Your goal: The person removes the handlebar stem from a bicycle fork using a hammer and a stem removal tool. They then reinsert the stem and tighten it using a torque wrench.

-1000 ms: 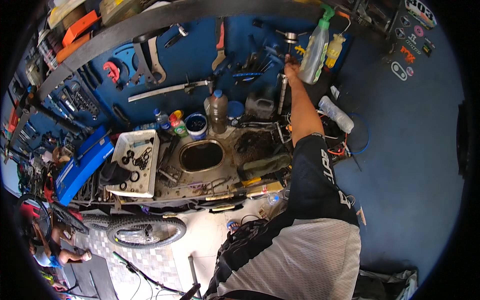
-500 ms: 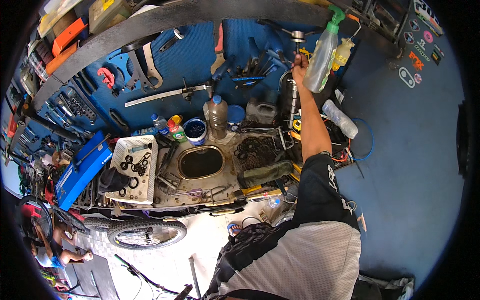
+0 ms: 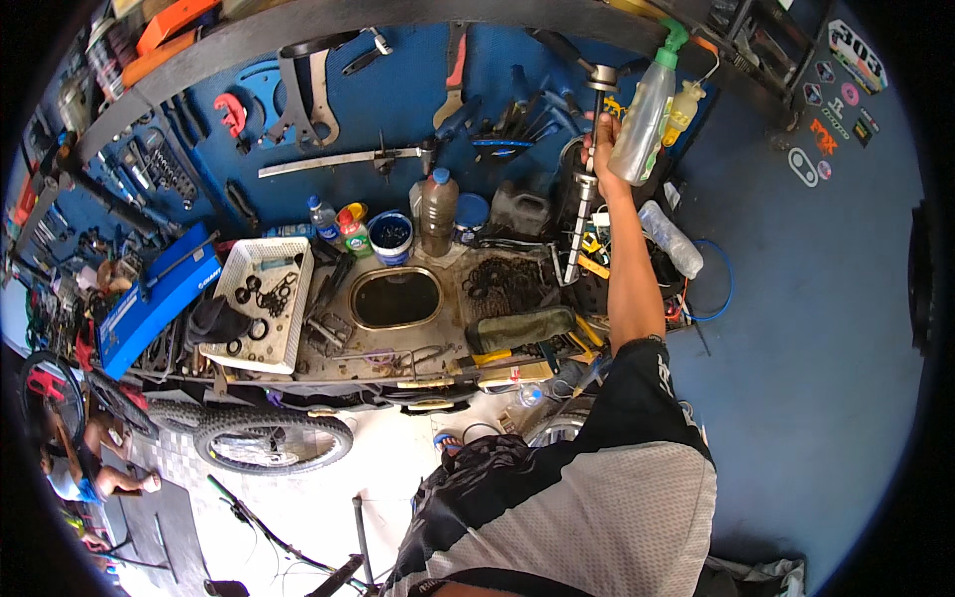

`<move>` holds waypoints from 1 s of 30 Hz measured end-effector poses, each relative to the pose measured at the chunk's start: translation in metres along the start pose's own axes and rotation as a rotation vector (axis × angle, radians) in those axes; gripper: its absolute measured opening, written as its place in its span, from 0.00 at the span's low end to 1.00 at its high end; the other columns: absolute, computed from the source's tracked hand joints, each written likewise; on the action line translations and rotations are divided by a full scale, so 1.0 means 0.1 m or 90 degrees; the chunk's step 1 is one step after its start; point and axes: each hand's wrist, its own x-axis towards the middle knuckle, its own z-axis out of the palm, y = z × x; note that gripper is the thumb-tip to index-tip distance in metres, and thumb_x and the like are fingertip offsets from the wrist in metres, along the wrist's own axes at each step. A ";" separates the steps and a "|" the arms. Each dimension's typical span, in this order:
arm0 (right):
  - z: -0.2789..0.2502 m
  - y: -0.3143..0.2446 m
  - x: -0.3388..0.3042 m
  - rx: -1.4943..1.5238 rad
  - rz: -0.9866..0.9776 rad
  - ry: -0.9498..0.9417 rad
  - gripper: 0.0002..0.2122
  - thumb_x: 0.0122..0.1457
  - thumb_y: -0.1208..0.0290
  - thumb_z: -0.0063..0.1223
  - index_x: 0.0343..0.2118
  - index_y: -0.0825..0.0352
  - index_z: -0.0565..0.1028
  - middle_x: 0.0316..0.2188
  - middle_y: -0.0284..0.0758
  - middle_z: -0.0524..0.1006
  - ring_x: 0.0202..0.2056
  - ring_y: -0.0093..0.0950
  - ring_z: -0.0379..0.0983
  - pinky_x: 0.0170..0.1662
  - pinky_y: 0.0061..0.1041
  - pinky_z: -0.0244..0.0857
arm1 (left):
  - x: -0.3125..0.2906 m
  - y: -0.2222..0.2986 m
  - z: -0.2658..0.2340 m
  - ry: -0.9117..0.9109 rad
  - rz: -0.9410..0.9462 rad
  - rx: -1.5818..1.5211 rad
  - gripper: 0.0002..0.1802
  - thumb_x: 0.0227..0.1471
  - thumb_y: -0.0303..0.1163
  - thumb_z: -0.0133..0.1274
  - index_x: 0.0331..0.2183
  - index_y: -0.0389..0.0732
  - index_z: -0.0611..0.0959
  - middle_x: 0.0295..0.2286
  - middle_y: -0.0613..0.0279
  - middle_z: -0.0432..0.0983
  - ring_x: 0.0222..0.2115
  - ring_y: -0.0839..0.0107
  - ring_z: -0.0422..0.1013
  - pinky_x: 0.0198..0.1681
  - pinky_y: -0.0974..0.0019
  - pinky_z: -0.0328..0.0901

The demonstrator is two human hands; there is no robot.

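Observation:
My right arm reaches up and forward to the blue tool wall, and my right hand (image 3: 606, 149) is closed around a long rod-shaped metal tool (image 3: 578, 229). The tool has a round silver head (image 3: 601, 76) on a dark shaft, and a ringed silver bar slants down below my fingers toward the bench. A clear spray bottle with a green top (image 3: 645, 119) hangs just right of my hand, partly overlapping it. Behind it is a small yellowish bottle (image 3: 683, 111). My left hand is out of view.
The cluttered bench (image 3: 328, 373) holds a white basket of small parts (image 3: 227, 323), a blue box (image 3: 159, 298), a brown-filled bottle (image 3: 438, 214) and a blue tub (image 3: 390, 237). Left lie bicycle wheels (image 3: 274, 443); another person (image 3: 75, 468) sits there. A dark wall (image 3: 796, 348) rises right.
The silver bar in my right hand has come lower and tilts more, its bottom end swung left. My hand is slightly lower, and the whole view has shifted a little.

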 end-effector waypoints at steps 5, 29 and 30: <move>0.13 -0.03 -0.50 0.104 0.037 -0.010 0.18 0.76 0.53 0.46 0.47 0.67 0.74 0.24 0.32 0.72 0.20 0.22 0.67 0.21 0.26 0.62 | -0.11 -0.27 -0.16 0.025 -0.023 0.033 0.23 0.62 0.52 0.54 0.28 0.42 0.87 0.27 0.49 0.83 0.30 0.49 0.80 0.35 0.43 0.69; 1.51 -1.26 -3.94 0.276 0.133 -0.315 0.19 0.78 0.54 0.40 0.52 0.67 0.73 0.23 0.31 0.69 0.22 0.20 0.65 0.26 0.22 0.63 | -1.47 -3.83 -2.14 0.199 -0.582 0.503 0.18 0.60 0.47 0.56 0.36 0.43 0.89 0.35 0.51 0.85 0.40 0.49 0.79 0.47 0.44 0.68; 1.65 -1.34 -4.10 0.292 0.153 -0.348 0.19 0.78 0.54 0.40 0.52 0.67 0.73 0.23 0.31 0.69 0.23 0.21 0.65 0.26 0.22 0.63 | -1.44 -3.67 -2.17 0.312 -0.441 0.515 0.15 0.60 0.45 0.57 0.38 0.44 0.89 0.37 0.53 0.85 0.43 0.50 0.78 0.51 0.45 0.68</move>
